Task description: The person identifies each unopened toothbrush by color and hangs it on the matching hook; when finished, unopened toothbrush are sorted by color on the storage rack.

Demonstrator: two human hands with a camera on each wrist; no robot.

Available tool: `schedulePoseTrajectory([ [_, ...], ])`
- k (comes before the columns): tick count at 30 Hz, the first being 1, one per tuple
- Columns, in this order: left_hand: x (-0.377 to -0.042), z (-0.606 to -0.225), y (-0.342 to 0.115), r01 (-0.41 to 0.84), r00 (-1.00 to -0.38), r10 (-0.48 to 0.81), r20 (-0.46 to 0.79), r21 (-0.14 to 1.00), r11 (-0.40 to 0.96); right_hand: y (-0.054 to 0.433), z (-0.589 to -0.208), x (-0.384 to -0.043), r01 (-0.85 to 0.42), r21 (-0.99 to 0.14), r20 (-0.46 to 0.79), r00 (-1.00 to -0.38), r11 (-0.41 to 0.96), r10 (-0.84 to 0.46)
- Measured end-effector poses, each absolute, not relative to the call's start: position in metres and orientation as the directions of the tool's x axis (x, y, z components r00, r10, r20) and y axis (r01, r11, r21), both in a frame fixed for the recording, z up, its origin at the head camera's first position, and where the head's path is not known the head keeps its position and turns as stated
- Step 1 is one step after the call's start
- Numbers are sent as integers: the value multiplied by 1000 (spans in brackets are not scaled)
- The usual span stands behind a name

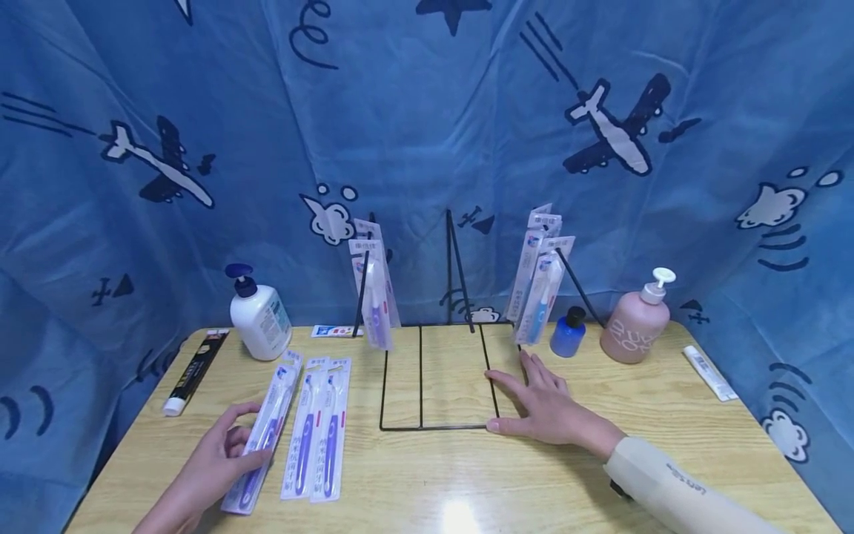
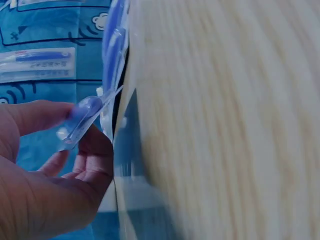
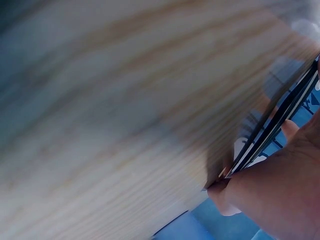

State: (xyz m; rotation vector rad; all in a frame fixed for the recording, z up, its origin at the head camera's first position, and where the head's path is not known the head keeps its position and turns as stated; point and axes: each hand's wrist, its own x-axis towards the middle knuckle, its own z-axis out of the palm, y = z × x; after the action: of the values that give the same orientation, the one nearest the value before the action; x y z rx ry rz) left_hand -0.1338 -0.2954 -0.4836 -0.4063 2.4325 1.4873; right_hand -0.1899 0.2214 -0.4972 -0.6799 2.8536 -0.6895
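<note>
Only my head view caught the left hand [image 1: 220, 461] pinching a packaged toothbrush [image 1: 272, 419] at the table [image 1: 414, 478]'s left side together with the right hand [image 1: 550, 408], spread, touching the rack [image 1: 421, 428]'s front corner.

A big blue cloth [image 1: 400, 111] hangs behind the worktop [image 1: 547, 486] and along both sides, with soft folds in it. It has pictures of planes [image 1: 614, 135], puffy clouds [image 1: 331, 222], a dark star [image 1: 454, 10] and a curly line [image 1: 311, 33]. The worktop is light yellow wood with stripy lines. A bright white spot of light [image 1: 459, 517] shines on the wood, low in the middle.
</note>
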Motion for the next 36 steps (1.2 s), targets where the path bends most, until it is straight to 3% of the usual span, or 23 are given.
schedulePoseTrajectory([
  [7, -125, -477, -291, -300, -954, -78, -290, 920, 253, 220, -499, -191, -404, -486, -6, -885, 775, -466],
  [14, -116, -474, -276, -32, -999, 7, -32, 999, 40, 221, -499, -191, -388, -489, -24, -889, 781, -457],
  [24, -110, -455, -247, 130, -989, 71, 134, 990, -50, 223, -500, -192, -413, -478, 5, -884, 775, -468],
  [30, -102, -441, -225, 158, -982, 98, 161, 987, -33, 223, -502, -193, -414, -480, 5, -883, 773, -469],
  [36, -89, -434, -206, 286, -931, 200, 305, 951, -118, 222, -500, -192, -385, -475, -44, -887, 791, -459],
])
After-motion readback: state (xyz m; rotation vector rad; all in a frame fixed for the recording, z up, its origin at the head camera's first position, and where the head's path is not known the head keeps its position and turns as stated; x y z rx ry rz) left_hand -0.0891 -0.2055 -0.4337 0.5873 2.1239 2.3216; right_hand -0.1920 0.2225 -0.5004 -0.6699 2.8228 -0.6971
